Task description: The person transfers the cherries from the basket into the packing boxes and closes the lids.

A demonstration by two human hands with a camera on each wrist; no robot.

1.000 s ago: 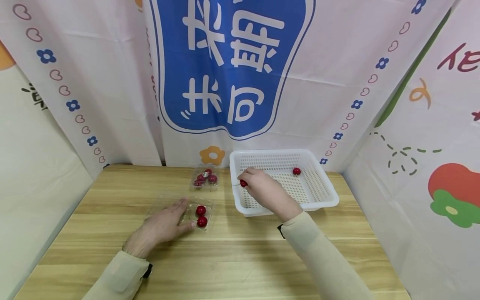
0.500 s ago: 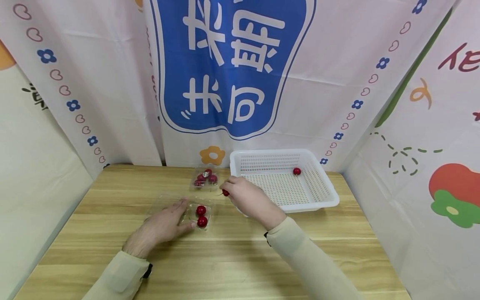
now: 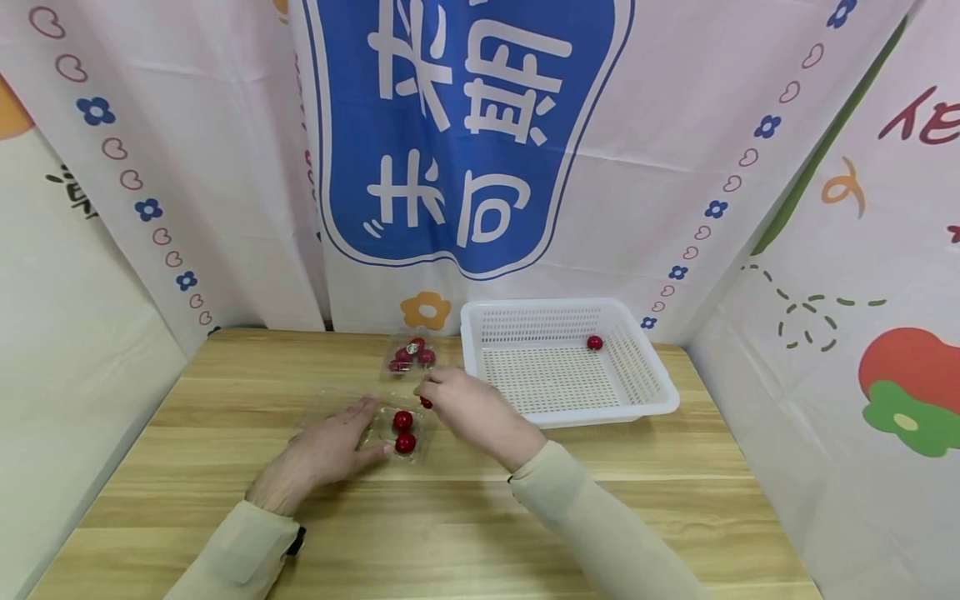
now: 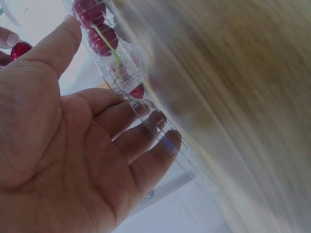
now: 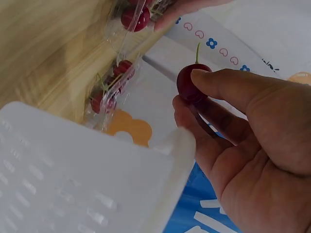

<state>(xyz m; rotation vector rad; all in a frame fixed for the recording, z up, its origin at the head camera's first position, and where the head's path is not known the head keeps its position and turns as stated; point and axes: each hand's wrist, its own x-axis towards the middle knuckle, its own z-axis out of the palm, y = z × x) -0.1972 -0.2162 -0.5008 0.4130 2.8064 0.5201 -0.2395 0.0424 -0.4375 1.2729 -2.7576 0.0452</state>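
My right hand [image 3: 472, 415] pinches a dark red cherry [image 5: 187, 87] between thumb and fingers, its green stem pointing up in the right wrist view. The hand is just right of an opened clear plastic box [image 3: 385, 422]. Two cherries [image 3: 405, 442] show in that box. My left hand [image 3: 327, 454] rests on the box's lid side, fingers spread and lightly bent. In the left wrist view its fingertips [image 4: 170, 141] touch the clear plastic edge, and the thumb [image 4: 60, 43] lies beside the box wall.
Behind stands a second clear box [image 3: 408, 357], with several cherries inside. To the right is a white perforated basket [image 3: 660, 392] holding one cherry [image 3: 595, 342] near its back right corner. Printed cloth walls [image 3: 247, 183] bound the wooden table [image 3: 420, 533].
Carrying the cherry, my right hand has moved left and nearer from over the basket to beside the opened box. My left hand has stayed in place.
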